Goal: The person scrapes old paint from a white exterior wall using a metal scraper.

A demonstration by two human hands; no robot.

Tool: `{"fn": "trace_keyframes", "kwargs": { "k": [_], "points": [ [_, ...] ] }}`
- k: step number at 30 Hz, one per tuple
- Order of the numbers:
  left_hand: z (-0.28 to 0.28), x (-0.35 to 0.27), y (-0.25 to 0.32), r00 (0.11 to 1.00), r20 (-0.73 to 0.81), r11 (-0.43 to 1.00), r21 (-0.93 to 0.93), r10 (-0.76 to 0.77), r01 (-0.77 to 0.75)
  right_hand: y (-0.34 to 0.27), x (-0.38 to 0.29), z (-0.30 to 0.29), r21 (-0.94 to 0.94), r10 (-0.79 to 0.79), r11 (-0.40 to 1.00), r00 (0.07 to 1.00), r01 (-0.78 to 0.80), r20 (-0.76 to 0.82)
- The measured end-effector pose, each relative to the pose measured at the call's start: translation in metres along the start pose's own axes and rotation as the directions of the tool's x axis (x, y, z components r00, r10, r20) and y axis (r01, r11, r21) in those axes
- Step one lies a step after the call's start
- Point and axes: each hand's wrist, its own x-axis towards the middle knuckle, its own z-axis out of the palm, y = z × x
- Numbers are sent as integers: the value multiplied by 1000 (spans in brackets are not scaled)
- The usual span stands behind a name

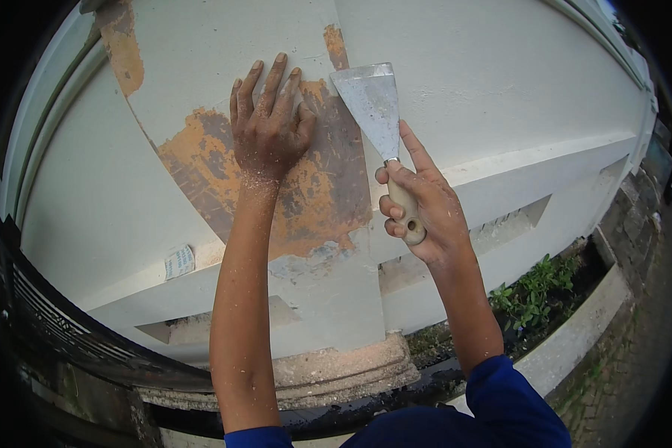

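Observation:
My right hand (434, 204) grips the pale handle of a putty knife (372, 106), its wide metal blade pointing up along the wall. The index finger stretches beside the blade's base. My left hand (271, 123) lies with fingers spread against the painted wall (190, 67), holding nothing; dust speckles its wrist and forearm. Under and around that hand is a scraped patch (319, 185), orange and grey-brown, with ragged paint edges. Smaller bare strips show near the blade's tip and at the upper left. Flaked paint (313, 260) borders the patch's lower edge.
A folded piece of sandpaper (180, 262) with printed backing rests on the wall's ledge at left. Green plants (537, 291) grow in a bed at lower right. A dark metal grille (67, 313) curves along the left. A stone step (341, 369) juts out below, covered with flakes.

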Motion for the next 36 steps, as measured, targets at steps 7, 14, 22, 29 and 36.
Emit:
{"fn": "trace_keyframes", "kwargs": {
  "k": [7, 14, 22, 29, 36],
  "points": [
    [-1, 0, 1, 1000, 11, 1000, 10, 3, -3, 7, -4, -3, -15, 15, 1000, 999, -16, -48],
    [0, 2, 1, 1000, 4, 1000, -1, 4, -4, 7, -6, -7, -53, 37, 998, 995, -42, -88],
    [0, -1, 0, 1000, 5, 1000, 3, -1, 1, 4, -7, -1, -59, 23, 998, 996, -28, -88],
    [-1, -3, -2, 1000, -3, 1000, 0, 2, -2, 8, -12, -1, -65, 20, 998, 996, -26, -92],
    [0, 0, -2, 1000, -10, 1000, -22, 3, -3, 6, -4, 2, -20, -26, 999, 1000, 26, -18]
  ]
}}
